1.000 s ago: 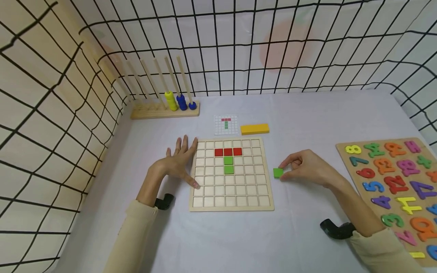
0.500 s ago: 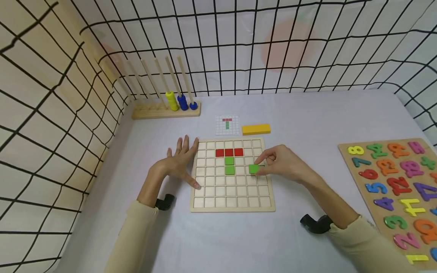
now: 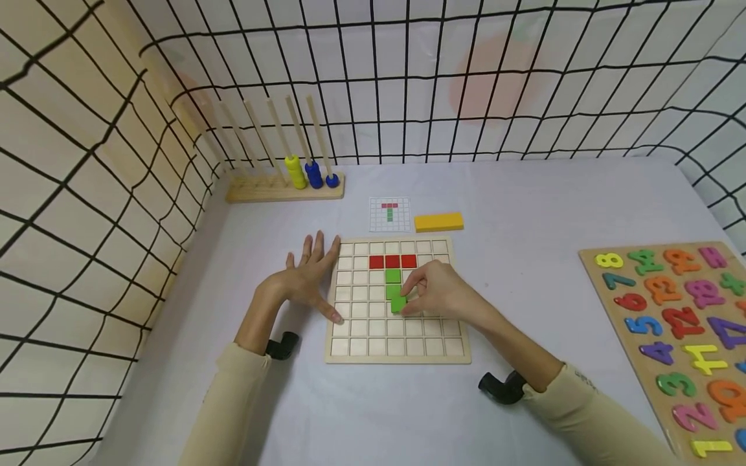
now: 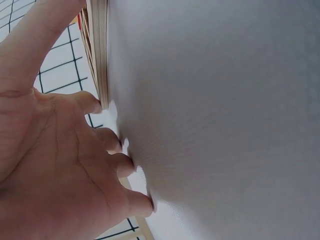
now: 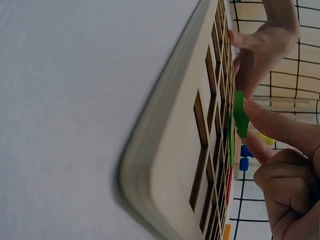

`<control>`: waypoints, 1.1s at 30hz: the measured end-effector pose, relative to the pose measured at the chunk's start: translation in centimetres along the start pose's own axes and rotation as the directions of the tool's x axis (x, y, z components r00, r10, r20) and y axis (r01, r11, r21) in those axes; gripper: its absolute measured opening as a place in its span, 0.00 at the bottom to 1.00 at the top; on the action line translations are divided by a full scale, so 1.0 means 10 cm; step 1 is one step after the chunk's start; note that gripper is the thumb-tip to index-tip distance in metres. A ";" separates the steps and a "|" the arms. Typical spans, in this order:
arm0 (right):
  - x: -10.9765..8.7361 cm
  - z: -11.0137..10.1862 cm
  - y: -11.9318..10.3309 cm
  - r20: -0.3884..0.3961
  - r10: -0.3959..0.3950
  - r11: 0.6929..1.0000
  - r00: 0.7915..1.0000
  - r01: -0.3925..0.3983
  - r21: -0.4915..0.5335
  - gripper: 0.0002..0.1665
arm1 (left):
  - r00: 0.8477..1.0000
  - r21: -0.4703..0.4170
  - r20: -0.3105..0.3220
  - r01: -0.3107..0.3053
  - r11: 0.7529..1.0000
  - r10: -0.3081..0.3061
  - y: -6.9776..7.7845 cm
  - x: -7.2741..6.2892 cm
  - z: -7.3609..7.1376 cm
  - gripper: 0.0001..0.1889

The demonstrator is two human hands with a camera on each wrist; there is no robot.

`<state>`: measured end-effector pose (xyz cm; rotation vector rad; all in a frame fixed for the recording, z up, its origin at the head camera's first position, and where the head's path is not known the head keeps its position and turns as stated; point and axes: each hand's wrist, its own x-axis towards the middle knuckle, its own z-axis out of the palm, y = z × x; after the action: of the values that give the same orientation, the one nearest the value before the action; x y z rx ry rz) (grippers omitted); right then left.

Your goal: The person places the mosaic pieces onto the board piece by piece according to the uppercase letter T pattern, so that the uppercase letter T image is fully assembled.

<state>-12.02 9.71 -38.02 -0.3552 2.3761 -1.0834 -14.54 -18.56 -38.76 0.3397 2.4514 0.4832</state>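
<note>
A wooden grid board (image 3: pixel 361 330) lies flat on the white cloth. Three red square tiles (image 3: pixel 392 261) form a row in its upper part. Under the middle one sit two green tiles (image 3: pixel 393 276) in a column. My right hand (image 3: pixel 438 291) pinches another green tile (image 3: pixel 398 304) between thumb and finger, tilted over the lower end of that column; in the right wrist view this green tile (image 5: pixel 240 114) stands above the board's surface. With fingers spread, my left hand (image 3: pixel 303 275) rests at the board's left edge, its thumb on the rim.
Behind the board lie a printed pattern card (image 3: pixel 390 215) and a yellow bar (image 3: pixel 439 222). A peg abacus (image 3: pixel 285 188) with yellow and blue beads stands back left. To the right is a number puzzle board (image 3: pixel 658 310). Black wire mesh (image 3: pixel 408 77) encloses the back and sides.
My right hand has carried the green tile leftward from beside the board, across its right columns, to the green column. The left hand stays at the board's edge.
</note>
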 end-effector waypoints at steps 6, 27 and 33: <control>-0.02 0.07 -0.04 -0.020 -0.008 0.997 1.000 0.006 -0.074 0.12 | 1.000 0.000 0.001 -0.003 1.000 0.003 0.02 0.01 0.00 0.84; -0.02 0.14 0.01 -0.092 -0.081 0.994 0.992 0.074 -0.081 0.13 | 1.000 0.013 0.004 -0.008 1.000 0.008 0.04 0.05 -0.01 0.83; -0.02 0.11 0.06 -0.055 -0.088 0.994 0.995 0.084 -0.074 0.15 | 1.000 0.020 0.004 -0.004 1.000 0.004 0.03 0.05 0.00 0.83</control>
<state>-11.27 9.47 -39.00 -0.4610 2.4762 -1.0617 -14.91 -18.09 -38.84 0.3540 2.4536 0.4600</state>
